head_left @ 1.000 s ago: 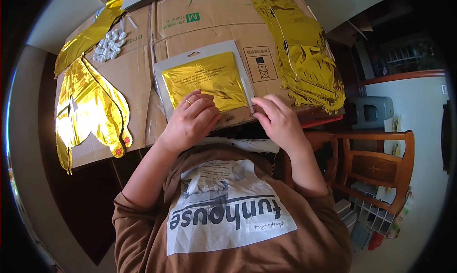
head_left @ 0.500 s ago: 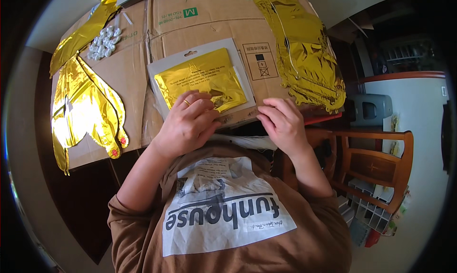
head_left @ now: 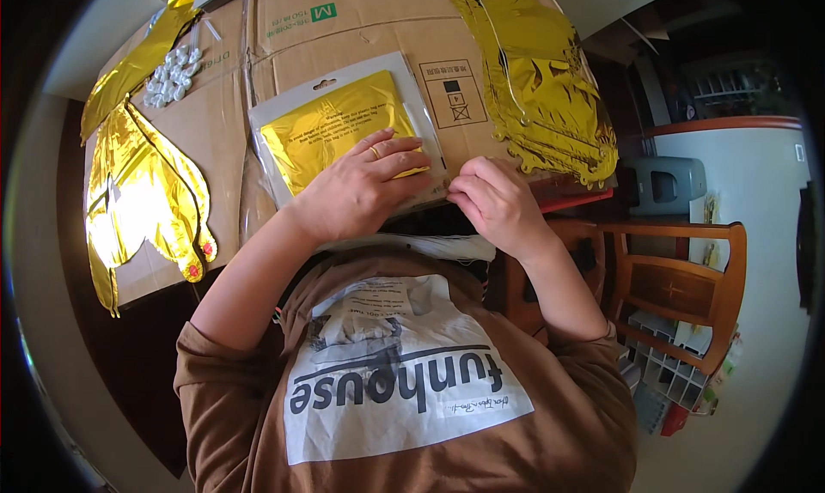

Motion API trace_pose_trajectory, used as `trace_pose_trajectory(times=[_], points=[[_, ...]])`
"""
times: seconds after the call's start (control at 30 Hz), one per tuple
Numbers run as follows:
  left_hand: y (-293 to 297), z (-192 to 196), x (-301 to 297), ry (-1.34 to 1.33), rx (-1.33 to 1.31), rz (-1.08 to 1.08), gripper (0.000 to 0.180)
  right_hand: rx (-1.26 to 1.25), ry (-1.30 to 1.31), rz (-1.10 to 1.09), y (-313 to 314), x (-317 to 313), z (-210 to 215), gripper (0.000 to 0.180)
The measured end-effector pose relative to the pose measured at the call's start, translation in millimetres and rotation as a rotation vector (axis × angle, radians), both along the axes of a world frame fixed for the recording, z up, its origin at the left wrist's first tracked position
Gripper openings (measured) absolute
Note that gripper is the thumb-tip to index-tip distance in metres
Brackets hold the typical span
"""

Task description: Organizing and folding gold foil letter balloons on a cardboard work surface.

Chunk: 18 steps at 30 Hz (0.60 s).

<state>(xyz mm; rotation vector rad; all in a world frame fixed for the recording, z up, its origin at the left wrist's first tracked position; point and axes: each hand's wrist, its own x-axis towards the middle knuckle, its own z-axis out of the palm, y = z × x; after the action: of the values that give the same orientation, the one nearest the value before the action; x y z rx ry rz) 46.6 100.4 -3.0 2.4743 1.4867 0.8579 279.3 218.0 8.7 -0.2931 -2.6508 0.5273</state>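
Note:
A flat clear plastic bag (head_left: 412, 81) with a white backing and a hang hole lies on the cardboard in front of me. Folded gold foil (head_left: 326, 136) shows inside it under printed text. My left hand (head_left: 365, 179), a ring on one finger, rests palm down over the bag's near part, its fingers stretched and slightly apart. Beside the bag's near right corner, my right hand (head_left: 500, 203) has thumb and fingertips pinched together at the cardboard's front edge. Whatever sits in that pinch is too small to make out.
Large gold foil balloons lie flat at the right (head_left: 550, 89) and left (head_left: 142, 201) of the cardboard (head_left: 361, 51). White glossy pieces (head_left: 174, 75) are heaped at the far left. A wooden chair (head_left: 675, 278) and a grey-blue stool (head_left: 666, 185) stand to the right.
My left hand has slid forward and right over the bag, its fingers reaching farther across. The right hand's fingers have drawn closer together near the bag's corner. The view has shifted slightly.

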Motion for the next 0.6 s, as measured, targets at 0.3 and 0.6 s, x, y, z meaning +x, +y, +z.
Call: trace_pose_trajectory(times=[0.3,0.6], points=[[1,1,-1,-0.057,-0.012,-0.027,0.034,-0.091,-0.091,0.061,-12,8,12,0.015],[0,1,0,-0.039,-0.020,-0.010,0.033,-0.094,-0.083,0.011,3,-1,2,0.018]])
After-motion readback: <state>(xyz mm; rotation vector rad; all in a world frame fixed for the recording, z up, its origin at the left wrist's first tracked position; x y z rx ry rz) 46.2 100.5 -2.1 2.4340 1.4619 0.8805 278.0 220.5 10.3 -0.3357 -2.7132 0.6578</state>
